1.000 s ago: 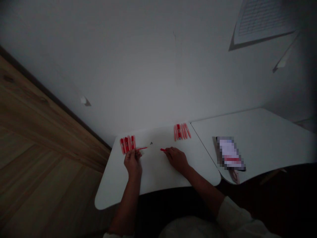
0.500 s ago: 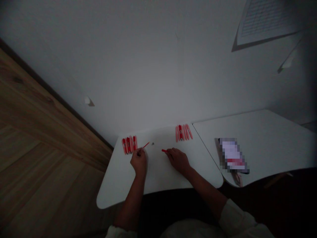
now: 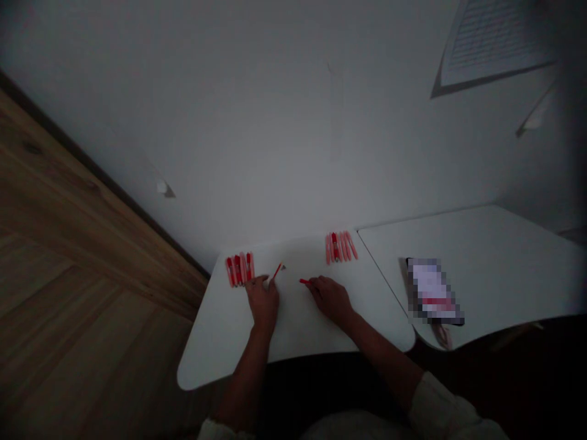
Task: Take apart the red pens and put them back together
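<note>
My left hand (image 3: 263, 300) rests low over the white table, its forefinger and thumb spread apart. Beside the thumb is a thin red pen refill (image 3: 277, 270) with a pale tip, its lower end hidden by the hand. A tiny grey part (image 3: 283, 267), too small to name, lies by that tip. The left fingertips are close to a row of red pens (image 3: 237, 270). My right hand (image 3: 331, 297) is closed on a short red pen part (image 3: 304, 281), which sticks out to the left of the fingers.
Several pink and red pens (image 3: 340, 247) lie side by side at the table's back edge. On the adjoining white table (image 3: 495, 263) lies a phone-like device (image 3: 433, 290), blurred out, with a pinkish strap. A wall rises directly behind both tables. Wooden flooring is at the left.
My left hand has turned and shifted slightly right, with its fingers spreading. The refill now points more steeply away from me, nearer the grey part. My right hand has barely moved.
</note>
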Available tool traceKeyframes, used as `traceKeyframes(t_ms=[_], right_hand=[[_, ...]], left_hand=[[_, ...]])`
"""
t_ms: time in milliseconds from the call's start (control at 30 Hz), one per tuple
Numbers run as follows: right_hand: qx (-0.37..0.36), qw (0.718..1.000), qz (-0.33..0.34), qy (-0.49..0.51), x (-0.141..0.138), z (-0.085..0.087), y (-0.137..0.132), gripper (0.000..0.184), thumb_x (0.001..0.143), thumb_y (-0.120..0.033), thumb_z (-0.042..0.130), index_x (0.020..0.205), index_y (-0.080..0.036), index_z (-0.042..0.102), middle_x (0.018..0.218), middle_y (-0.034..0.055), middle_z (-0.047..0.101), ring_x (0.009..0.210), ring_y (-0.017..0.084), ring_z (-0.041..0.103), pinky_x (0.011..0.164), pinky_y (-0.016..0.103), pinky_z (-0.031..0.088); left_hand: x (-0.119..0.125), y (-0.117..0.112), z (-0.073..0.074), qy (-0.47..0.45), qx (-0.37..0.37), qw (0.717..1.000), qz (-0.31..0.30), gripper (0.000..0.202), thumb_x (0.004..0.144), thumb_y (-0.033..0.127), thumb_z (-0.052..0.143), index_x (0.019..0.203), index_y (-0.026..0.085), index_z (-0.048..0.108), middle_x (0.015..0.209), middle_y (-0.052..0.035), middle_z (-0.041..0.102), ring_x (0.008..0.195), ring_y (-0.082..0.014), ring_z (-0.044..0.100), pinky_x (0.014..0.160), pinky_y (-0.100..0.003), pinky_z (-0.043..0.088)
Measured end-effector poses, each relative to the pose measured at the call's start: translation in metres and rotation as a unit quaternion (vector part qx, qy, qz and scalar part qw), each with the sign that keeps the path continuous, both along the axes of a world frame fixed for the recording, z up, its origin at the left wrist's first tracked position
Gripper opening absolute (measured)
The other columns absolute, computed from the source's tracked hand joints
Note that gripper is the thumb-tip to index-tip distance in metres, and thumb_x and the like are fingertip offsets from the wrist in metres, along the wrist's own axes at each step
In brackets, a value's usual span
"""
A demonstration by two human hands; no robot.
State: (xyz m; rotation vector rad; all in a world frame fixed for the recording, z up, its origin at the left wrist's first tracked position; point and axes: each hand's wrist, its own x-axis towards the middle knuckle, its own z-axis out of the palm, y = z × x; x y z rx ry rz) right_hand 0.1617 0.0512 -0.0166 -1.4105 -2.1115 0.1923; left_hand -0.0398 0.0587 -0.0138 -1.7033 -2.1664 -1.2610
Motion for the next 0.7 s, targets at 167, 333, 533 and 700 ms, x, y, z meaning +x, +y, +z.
traceKeyframes(t_ms=[167,333,533,700], right_hand=[[-0.001,1.000,0.009,0.006,0.000,0.001,0.000,0.031,0.097,-0.037,0.034,0.100,-0.022,0.061,0.089,0.0047,0.065,0.085,0.015,0.060,0.070,0.022,0.041],[0.003,0.999,0.045,0.009,0.000,0.006,-0.004,0.027,0.096,-0.032,0.035,0.102,-0.020,0.059,0.090,0.0054,0.064,0.084,0.016,0.059,0.072,0.024,0.042],[0.009,0.994,0.108,0.005,0.002,0.009,-0.007,0.026,0.095,-0.028,0.035,0.108,-0.020,0.057,0.091,0.0061,0.064,0.087,0.017,0.058,0.077,0.027,0.042],[0.018,0.993,0.115,-0.011,0.001,0.004,-0.005,0.029,0.097,-0.029,0.034,0.112,-0.021,0.057,0.088,0.0061,0.064,0.082,0.016,0.058,0.073,0.026,0.042]], left_hand=[[0.004,-0.006,0.007,-0.029,0.001,0.994,-0.105,0.025,0.085,0.031,0.051,0.102,0.016,0.061,0.089,-0.0074,0.061,0.072,-0.0166,0.057,0.072,-0.033,0.049],[0.010,-0.013,0.011,-0.079,-0.059,0.946,-0.308,0.031,0.086,0.031,0.052,0.114,0.021,0.057,0.096,-0.0050,0.064,0.075,-0.0125,0.060,0.071,-0.027,0.051],[0.010,-0.015,0.008,-0.115,-0.098,0.912,-0.381,0.027,0.083,0.031,0.056,0.108,0.021,0.061,0.096,-0.0043,0.066,0.085,-0.0145,0.063,0.079,-0.030,0.052],[0.006,-0.011,0.002,-0.188,-0.135,0.899,-0.372,0.021,0.081,0.032,0.058,0.097,0.020,0.065,0.092,-0.0045,0.069,0.082,-0.0154,0.065,0.077,-0.029,0.053]])
